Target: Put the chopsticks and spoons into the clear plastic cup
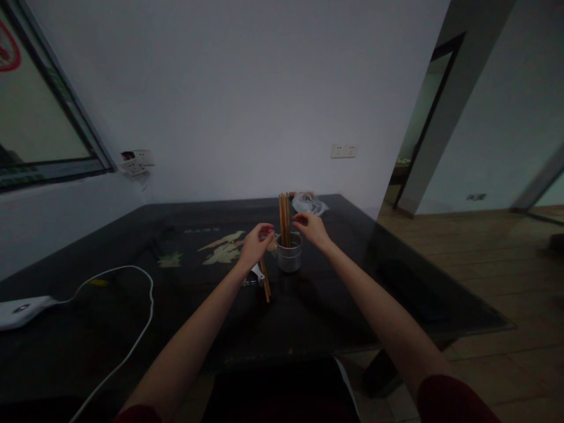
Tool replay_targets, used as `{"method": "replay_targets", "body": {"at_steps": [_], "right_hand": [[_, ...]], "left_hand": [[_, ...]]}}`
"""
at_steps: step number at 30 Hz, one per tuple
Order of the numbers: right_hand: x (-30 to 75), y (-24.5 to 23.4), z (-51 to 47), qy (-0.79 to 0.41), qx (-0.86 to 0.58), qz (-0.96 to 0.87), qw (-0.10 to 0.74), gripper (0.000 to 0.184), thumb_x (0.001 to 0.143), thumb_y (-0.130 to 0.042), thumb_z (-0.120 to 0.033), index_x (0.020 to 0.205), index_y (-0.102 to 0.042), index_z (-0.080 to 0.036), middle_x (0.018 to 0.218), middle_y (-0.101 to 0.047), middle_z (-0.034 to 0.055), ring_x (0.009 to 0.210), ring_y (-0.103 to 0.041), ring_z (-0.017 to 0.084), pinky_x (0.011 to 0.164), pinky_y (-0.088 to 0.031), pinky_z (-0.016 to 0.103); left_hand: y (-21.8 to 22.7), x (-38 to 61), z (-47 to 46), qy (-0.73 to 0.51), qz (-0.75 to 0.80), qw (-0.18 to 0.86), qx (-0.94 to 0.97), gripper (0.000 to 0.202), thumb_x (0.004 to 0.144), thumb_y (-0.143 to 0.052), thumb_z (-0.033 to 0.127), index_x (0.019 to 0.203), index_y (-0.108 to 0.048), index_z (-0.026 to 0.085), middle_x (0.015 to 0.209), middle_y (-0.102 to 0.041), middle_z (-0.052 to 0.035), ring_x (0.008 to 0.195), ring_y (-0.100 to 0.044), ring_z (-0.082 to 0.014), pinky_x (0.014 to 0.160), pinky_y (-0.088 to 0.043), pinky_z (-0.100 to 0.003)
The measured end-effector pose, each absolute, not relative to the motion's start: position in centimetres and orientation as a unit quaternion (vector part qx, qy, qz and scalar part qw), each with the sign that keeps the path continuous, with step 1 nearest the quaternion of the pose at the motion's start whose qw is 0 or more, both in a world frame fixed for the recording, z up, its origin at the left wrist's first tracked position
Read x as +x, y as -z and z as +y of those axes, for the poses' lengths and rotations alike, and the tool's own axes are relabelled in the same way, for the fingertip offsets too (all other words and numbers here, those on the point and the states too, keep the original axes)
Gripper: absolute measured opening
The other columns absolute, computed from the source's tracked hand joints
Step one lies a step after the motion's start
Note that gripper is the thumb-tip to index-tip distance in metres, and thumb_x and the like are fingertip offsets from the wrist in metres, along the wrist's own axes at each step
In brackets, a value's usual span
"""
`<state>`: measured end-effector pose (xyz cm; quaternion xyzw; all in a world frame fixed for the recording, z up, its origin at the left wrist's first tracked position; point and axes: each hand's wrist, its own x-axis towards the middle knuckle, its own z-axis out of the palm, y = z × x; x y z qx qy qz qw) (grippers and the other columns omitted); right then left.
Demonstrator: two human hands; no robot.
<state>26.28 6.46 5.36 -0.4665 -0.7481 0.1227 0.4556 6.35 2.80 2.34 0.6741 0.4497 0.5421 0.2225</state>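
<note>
A small metal cup stands on the dark glass table and holds a bundle of wooden chopsticks standing upright. My left hand is just left of the cup, fingers curled in a pinch, with loose chopsticks lying on the table under it. I cannot make out whether it grips them. My right hand hovers right of the upright chopsticks, fingers bent toward them, apparently holding nothing.
A crumpled clear plastic bag lies behind the cup. A white device with a white cable sits at the table's left. A small white object lies beside the loose chopsticks. Wooden floor and a doorway lie to the right.
</note>
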Motion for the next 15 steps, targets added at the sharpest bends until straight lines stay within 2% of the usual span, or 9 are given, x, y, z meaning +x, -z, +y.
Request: {"method": "replay_targets", "body": {"at_steps": [5,7,9,11,15], "right_hand": [[26.2,-7.3,1.4,0.004,-0.426,-0.773,0.470,0.012,0.083,-0.057,-0.021,0.081,-0.067,-0.016,0.093,-0.065,0.0077,0.093,-0.058,0.019,0.083,-0.044,0.033],[25.3,-8.0,-1.2,0.013,-0.398,-0.800,0.450,0.013,0.086,-0.054,-0.022,0.083,-0.066,-0.016,0.091,-0.065,0.0072,0.089,-0.059,0.018,0.081,-0.044,0.030],[23.7,-8.1,-3.5,-0.002,-0.381,-0.838,0.391,0.017,0.088,-0.051,-0.024,0.085,-0.066,-0.016,0.083,-0.066,0.0052,0.080,-0.060,0.016,0.074,-0.044,0.025],[21.5,-7.6,-5.2,-0.009,-0.372,-0.879,0.298,0.019,0.090,-0.050,-0.026,0.086,-0.066,-0.017,0.082,-0.068,0.0048,0.078,-0.062,0.015,0.071,-0.044,0.024],[17.0,-5.6,-5.9,0.026,-0.427,-0.898,0.107,0.027,0.093,-0.042,-0.025,0.092,-0.067,-0.015,0.091,-0.070,0.0120,0.085,-0.066,0.022,0.074,-0.047,0.030]], "left_hand": [[-0.8,3.2,0.4,-0.518,0.475,0.230,0.673,0.020,0.078,-0.056,0.031,0.088,-0.063,0.015,0.089,-0.068,-0.0067,0.082,-0.064,-0.0180,0.078,-0.050,-0.032],[0.1,2.3,0.1,-0.514,0.487,0.239,0.664,0.017,0.078,-0.055,0.029,0.084,-0.063,0.015,0.084,-0.068,-0.0065,0.079,-0.064,-0.0187,0.077,-0.051,-0.033],[0.6,1.8,-0.1,-0.516,0.492,0.246,0.657,0.017,0.077,-0.054,0.028,0.082,-0.063,0.015,0.082,-0.068,-0.0063,0.078,-0.065,-0.0190,0.075,-0.051,-0.033],[0.8,1.5,-0.3,-0.518,0.487,0.248,0.658,0.017,0.078,-0.053,0.028,0.084,-0.063,0.015,0.082,-0.068,-0.0058,0.077,-0.065,-0.0187,0.074,-0.051,-0.032],[0.8,0.9,-0.2,-0.504,0.494,0.225,0.672,0.018,0.078,-0.051,0.025,0.086,-0.063,0.016,0.082,-0.068,-0.0053,0.077,-0.064,-0.0180,0.073,-0.050,-0.030]]}}
